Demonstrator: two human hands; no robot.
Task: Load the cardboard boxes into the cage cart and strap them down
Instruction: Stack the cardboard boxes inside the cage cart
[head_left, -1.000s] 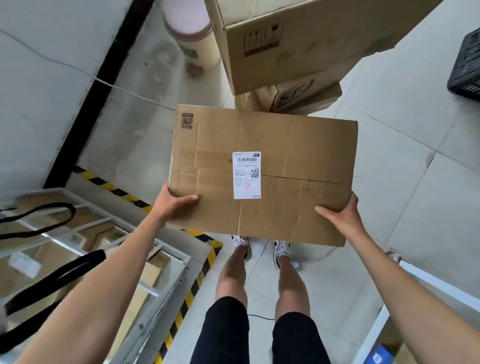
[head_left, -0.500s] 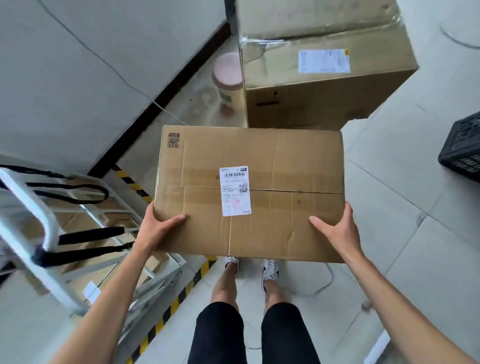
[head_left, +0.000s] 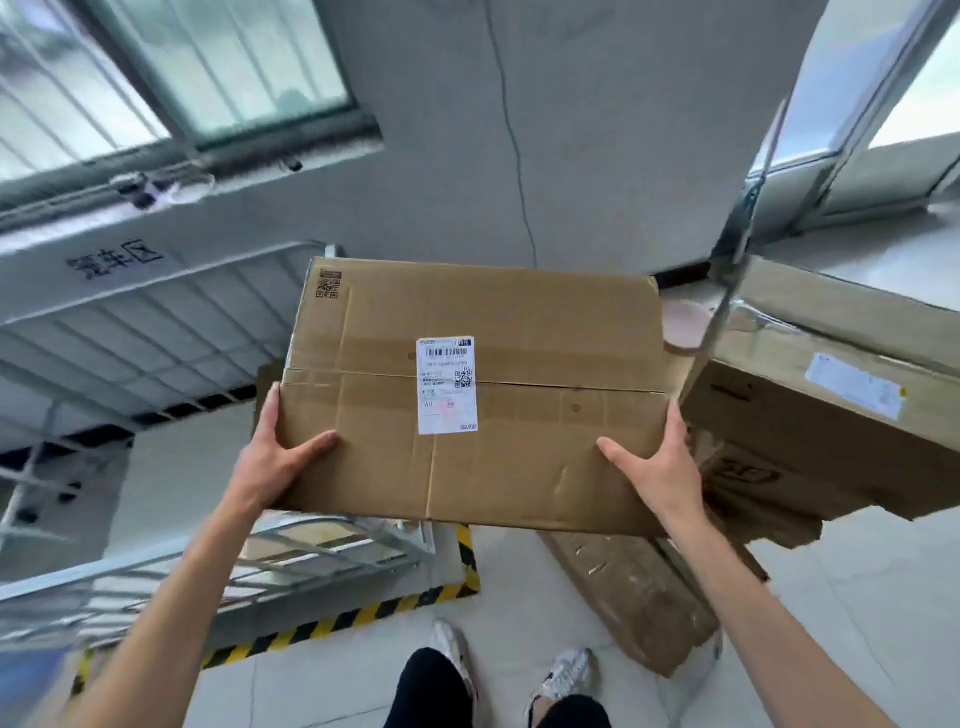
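Observation:
I carry a flat brown cardboard box (head_left: 519, 405) with a white shipping label in front of my chest. My left hand (head_left: 283, 460) grips its near left corner, thumb on top. My right hand (head_left: 657, 467) grips the near right corner the same way. The white wire cage cart (head_left: 171, 332) stands to the left and behind the box, its near rail (head_left: 311, 551) just below the box's front edge. What lies inside the cart is mostly hidden by blur and the box.
A stack of larger cardboard boxes (head_left: 831, 410) sits at the right, with a long flat wrapped package (head_left: 634, 592) on the floor beneath. Yellow-black hazard tape (head_left: 363, 618) marks the floor by the cart. A pink-lidded bucket (head_left: 683, 325) peeks behind the box. A wall with windows rises ahead.
My view has swung up and leftward toward the cart and wall. The box, held in both hands throughout, has risen above the cart's near rail; the box stack has shifted to the right.

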